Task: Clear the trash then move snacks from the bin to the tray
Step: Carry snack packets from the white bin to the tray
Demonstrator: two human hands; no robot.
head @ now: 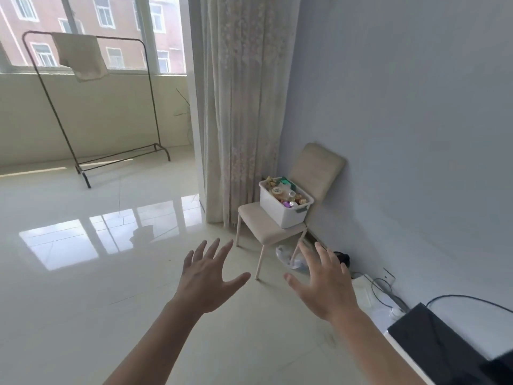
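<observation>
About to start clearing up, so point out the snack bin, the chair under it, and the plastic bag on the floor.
snack bin (pixel 280 213): head view, white front wall.
chair (pixel 259 226): head view, bare seat.
plastic bag (pixel 284 252): head view, crumpled top.

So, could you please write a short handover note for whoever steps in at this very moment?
Left hand: open, fingers spread, holding nothing.
Right hand: open, also holding nothing.
The white bin, full of snacks, sits on the beige chair by the wall.
A crumpled plastic bag lies on the floor under the chair.
No tray is in view.
Done: nothing that shows.
Left: clear the trash, then move the snacks to the tray.
</observation>
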